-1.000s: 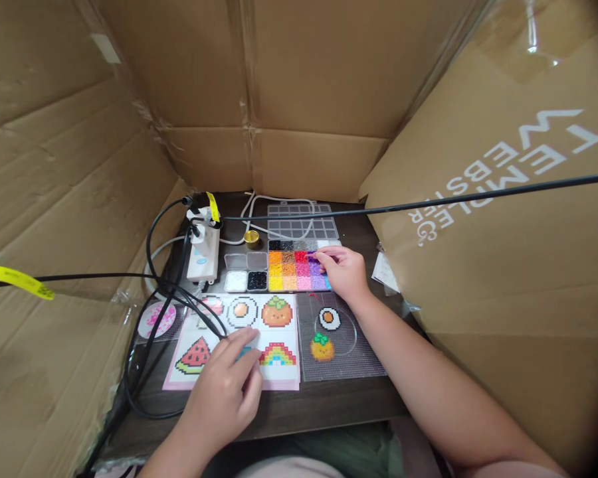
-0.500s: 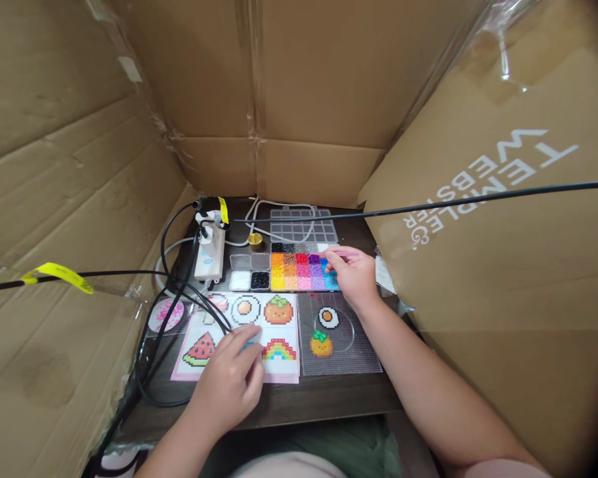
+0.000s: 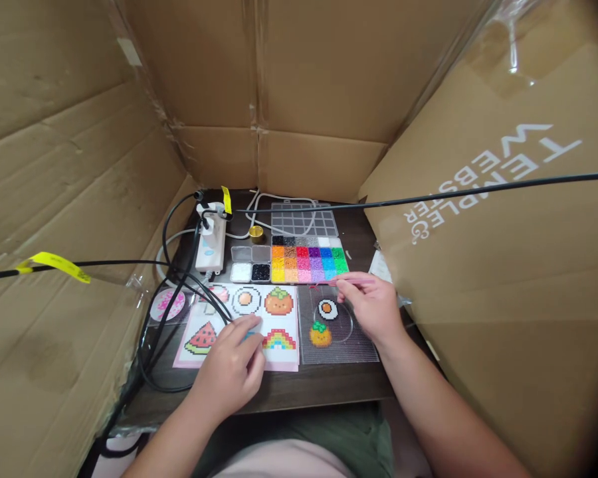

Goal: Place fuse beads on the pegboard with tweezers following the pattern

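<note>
My right hand (image 3: 373, 305) pinches a pink pen-like tool (image 3: 356, 280), whose tip points left over the top edge of the clear pegboard (image 3: 341, 352). On that board lie a bead egg (image 3: 327, 309) and an orange bead fruit with green leaves (image 3: 320, 335). My left hand (image 3: 234, 362) rests on the pattern sheet (image 3: 249, 327), fingers spread a little and holding nothing visible. The sheet shows an egg, a fruit, a watermelon and a rainbow. Behind the board is the divided bead box (image 3: 303, 262), filled with many colours. Any bead at the tool's tip is too small to tell.
Small boxes of white beads (image 3: 240, 272) and black beads (image 3: 260, 272) sit left of the bead box. A power strip (image 3: 210, 245), black cables (image 3: 174, 279), a gold tin (image 3: 256, 232) and a round pink-dotted piece (image 3: 167, 305) lie around. Cardboard walls enclose the table.
My right hand has moved from above the bead box back toward me and slightly right, with the pink tool. My left hand has stayed on the sheet. The view has shifted slightly.
</note>
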`<state>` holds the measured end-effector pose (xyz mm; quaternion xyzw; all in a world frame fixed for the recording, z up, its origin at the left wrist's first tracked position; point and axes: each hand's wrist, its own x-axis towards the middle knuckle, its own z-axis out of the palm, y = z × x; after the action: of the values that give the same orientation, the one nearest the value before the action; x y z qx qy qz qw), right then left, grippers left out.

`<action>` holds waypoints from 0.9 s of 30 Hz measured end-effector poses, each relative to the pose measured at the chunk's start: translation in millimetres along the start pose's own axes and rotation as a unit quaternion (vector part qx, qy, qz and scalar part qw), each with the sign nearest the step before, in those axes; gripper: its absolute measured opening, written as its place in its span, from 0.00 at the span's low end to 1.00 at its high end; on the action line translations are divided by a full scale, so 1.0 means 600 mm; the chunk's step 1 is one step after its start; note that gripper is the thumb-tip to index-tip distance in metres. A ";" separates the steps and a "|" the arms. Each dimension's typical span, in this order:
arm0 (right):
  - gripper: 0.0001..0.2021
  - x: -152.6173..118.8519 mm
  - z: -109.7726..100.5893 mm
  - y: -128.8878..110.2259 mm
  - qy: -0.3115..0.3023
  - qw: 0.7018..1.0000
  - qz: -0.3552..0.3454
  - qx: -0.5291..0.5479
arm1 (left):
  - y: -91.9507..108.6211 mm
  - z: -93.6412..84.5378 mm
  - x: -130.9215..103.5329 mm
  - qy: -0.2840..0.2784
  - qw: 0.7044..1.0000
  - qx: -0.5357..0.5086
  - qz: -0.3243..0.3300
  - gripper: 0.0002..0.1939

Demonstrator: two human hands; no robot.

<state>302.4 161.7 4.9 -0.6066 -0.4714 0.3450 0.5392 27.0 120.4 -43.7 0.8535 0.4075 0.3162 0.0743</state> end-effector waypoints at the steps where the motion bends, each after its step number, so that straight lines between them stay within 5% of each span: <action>1: 0.08 -0.001 0.002 0.008 0.004 1.000 0.007 -0.002 | 0.000 0.000 0.000 -0.001 1.000 0.000 0.000 0.10; 27: 0.10 0.004 0.024 0.040 0.000 0.998 0.009 -0.064 | 0.000 -0.001 0.000 -0.015 1.000 -0.012 -0.004 0.10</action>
<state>294.5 169.3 -20.9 -0.6442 -0.4869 0.3187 0.4964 26.7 120.1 -43.3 0.8555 0.4060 0.3078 0.0918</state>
